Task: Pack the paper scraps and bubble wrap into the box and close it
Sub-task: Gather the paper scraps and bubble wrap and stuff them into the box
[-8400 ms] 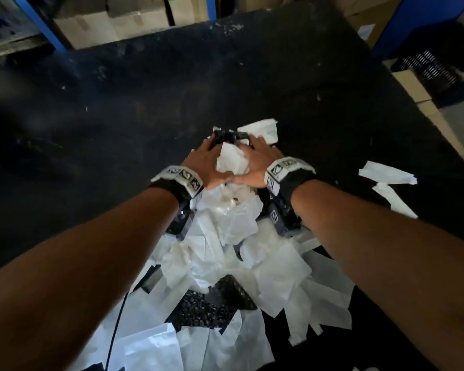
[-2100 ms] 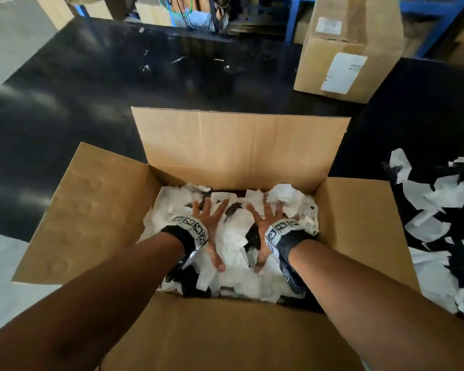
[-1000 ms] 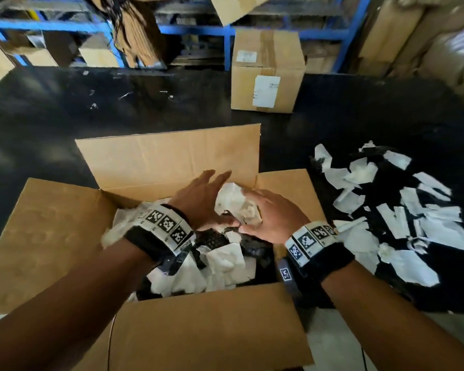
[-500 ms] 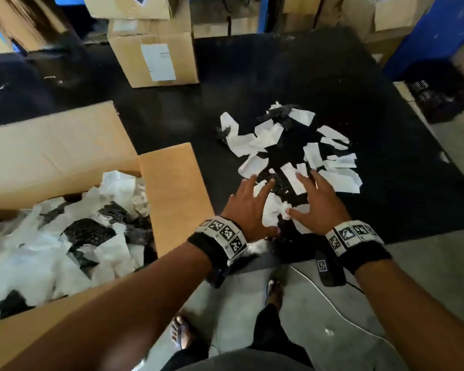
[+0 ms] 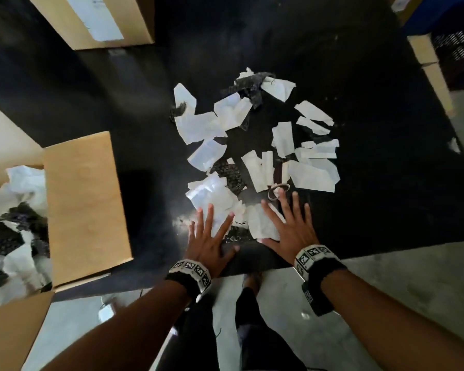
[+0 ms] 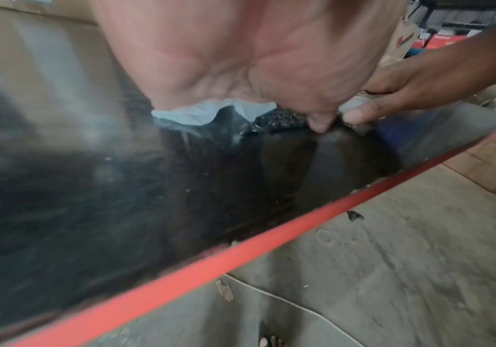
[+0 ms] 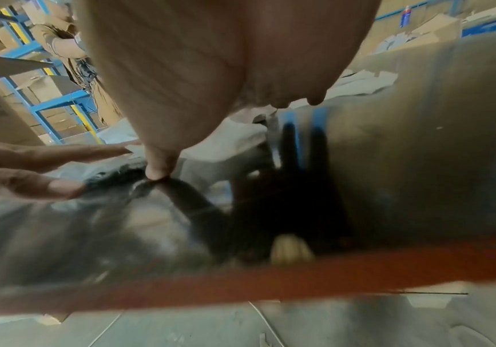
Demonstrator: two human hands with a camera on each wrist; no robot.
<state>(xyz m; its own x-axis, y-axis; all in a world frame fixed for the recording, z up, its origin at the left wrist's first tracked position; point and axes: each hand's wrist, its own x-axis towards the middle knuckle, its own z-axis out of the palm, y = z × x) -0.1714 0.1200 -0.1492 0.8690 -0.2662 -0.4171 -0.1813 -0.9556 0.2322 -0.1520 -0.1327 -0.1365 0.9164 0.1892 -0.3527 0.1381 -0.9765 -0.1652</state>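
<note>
White paper scraps (image 5: 255,145) and dark bubble wrap pieces (image 5: 229,174) lie scattered on the black table (image 5: 373,183). My left hand (image 5: 208,238) lies flat with spread fingers on the nearest scraps (image 6: 210,112), and my right hand (image 5: 288,223) lies flat beside it on another scrap (image 5: 260,223). Neither hand grips anything. The open cardboard box (image 5: 83,199) stands at the left, partly filled with scraps and bubble wrap (image 5: 14,226); its flaps stand open.
A closed cardboard box (image 5: 97,20) with a white label stands at the table's far left. The table's red front edge (image 6: 240,253) runs just behind my wrists, with grey floor (image 5: 386,285) and my feet below. Cardboard stacks stand at far right (image 5: 426,57).
My hands left the box, swung right to the scrap pile on the table and now lie flat on its near edge. The view has shifted right with them.
</note>
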